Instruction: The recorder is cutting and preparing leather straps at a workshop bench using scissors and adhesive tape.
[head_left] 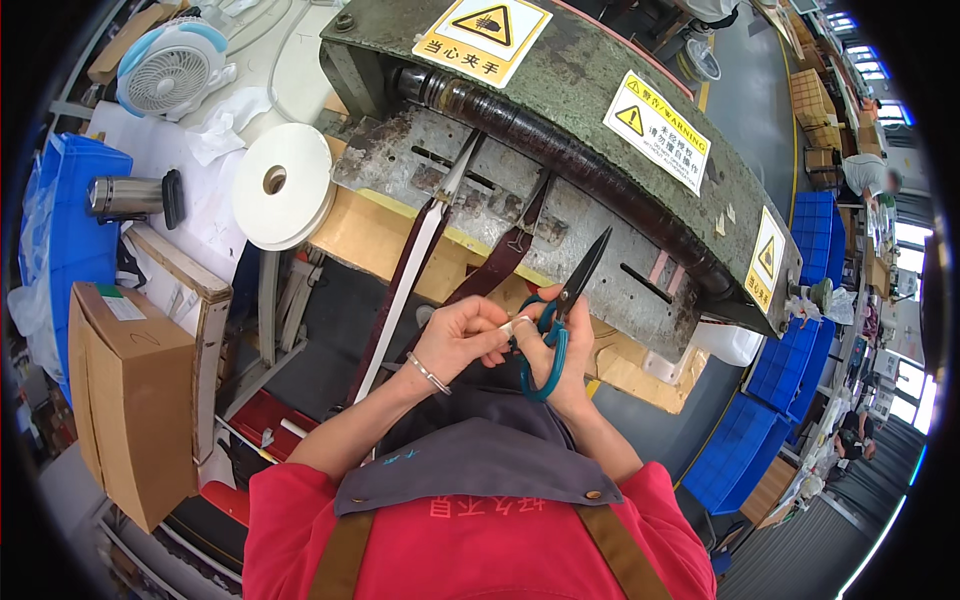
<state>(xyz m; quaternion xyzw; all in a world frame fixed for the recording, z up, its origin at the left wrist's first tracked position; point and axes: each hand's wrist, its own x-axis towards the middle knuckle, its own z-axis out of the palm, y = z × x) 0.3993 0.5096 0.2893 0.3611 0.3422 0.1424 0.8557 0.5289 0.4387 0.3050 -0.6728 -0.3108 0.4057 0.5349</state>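
Both hands meet right in front of the person's chest, just below the front edge of the big green machine point(560, 110). The right hand point(556, 355) is wrapped around a pair of teal-handled scissors point(560, 320), fingers through the loops, dark blades nearly closed and pointing up and away toward the machine's grey metal face. The left hand point(462, 335) is pinched narrow on a small white piece point(518, 325), held right against the scissor handles, so the two hands are touching. Can't tell exactly what that little piece is, it's too small. There's a thin bracelet point(429, 373) on the left wrist.

Two dark maroon straps point(500, 262) hang out of the machine's slots and run down toward the hands, and the left one has a white strip point(405, 290) lying along it.

Off to the left, a big roll of white tape point(283, 186) sits near the machine's left corner, with a steel thermos point(130, 196) lying on its side and a small fan point(172, 66) beyond it. A cardboard box point(130, 400) is at the far left, and blue bins point(790, 380) are stacked on the right. Yellow warning stickers point(655, 130) run along the machine's top.
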